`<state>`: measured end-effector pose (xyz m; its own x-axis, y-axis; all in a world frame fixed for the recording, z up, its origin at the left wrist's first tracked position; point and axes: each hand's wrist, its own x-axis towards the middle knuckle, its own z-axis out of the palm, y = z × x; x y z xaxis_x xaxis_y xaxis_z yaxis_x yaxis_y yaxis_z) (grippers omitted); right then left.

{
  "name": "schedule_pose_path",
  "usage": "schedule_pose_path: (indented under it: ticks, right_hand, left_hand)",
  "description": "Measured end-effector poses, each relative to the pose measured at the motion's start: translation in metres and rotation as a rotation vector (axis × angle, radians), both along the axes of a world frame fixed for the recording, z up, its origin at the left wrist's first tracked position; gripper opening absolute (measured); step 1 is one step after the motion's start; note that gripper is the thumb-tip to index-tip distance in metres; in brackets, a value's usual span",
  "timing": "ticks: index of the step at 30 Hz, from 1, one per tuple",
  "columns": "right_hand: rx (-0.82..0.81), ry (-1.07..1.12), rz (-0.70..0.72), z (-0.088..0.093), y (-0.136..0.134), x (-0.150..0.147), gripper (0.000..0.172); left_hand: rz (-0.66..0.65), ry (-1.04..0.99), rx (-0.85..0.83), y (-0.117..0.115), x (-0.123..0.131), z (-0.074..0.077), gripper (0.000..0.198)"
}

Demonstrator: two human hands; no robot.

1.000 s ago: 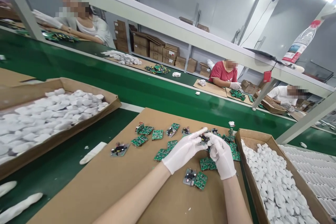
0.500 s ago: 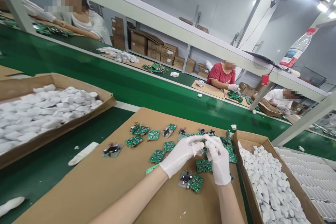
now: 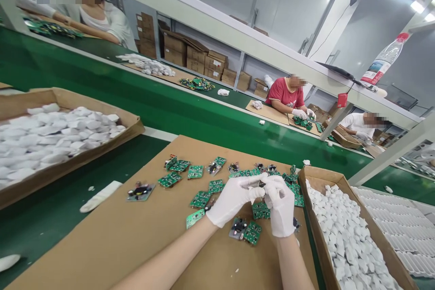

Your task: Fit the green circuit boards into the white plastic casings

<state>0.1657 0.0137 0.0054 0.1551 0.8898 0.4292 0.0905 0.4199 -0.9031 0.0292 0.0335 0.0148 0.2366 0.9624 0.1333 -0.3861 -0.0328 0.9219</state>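
Observation:
My left hand (image 3: 234, 198) and my right hand (image 3: 282, 206), both in white gloves, meet over the brown cardboard sheet (image 3: 136, 240). Their fingertips are pinched together around something small, mostly hidden by the gloves; I cannot make out what it is. Green circuit boards lie about them: one board (image 3: 261, 210) shows between my hands, and another (image 3: 252, 233) rests just below, beside a component-side-up board (image 3: 237, 227). Near my left wrist is a lighter green board (image 3: 195, 219). More boards (image 3: 200, 199) are scattered farther left and behind my fingers.
At the right stands a cardboard tray (image 3: 316, 229) of small white pieces, with white moulded rows (image 3: 384, 217) beyond. Another tray (image 3: 136, 127) of white pieces is at left. A green conveyor belt (image 3: 190, 113) crosses behind. Several co-workers sit across it, one in a red shirt (image 3: 284, 95).
The view has shifted slightly, moving the boards and left tray a little leftward. My hands stay together, with the fingers turned a little. The co-worker in red has spread their hands apart.

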Motion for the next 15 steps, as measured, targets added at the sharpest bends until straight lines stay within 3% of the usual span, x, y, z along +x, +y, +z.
schedule_pose_path:
  ticks: [5,10,15]
  right_hand:
    - [0.057,-0.012,-0.004,-0.0022,-0.0006,-0.0053,0.016]
    - [0.115,-0.091,-0.071,-0.0036,-0.0009,-0.0068,0.022]
    - [0.012,-0.036,-0.005,-0.0077,-0.0048,-0.0069,0.040]
  left_hand:
    - [0.079,0.070,0.000,-0.0022,0.0008,-0.0096,0.056]
    - [0.134,0.187,0.043,-0.0079,-0.0008,-0.0050,0.054]
    - [0.116,0.113,-0.018,-0.0066,0.0029,-0.0008,0.055]
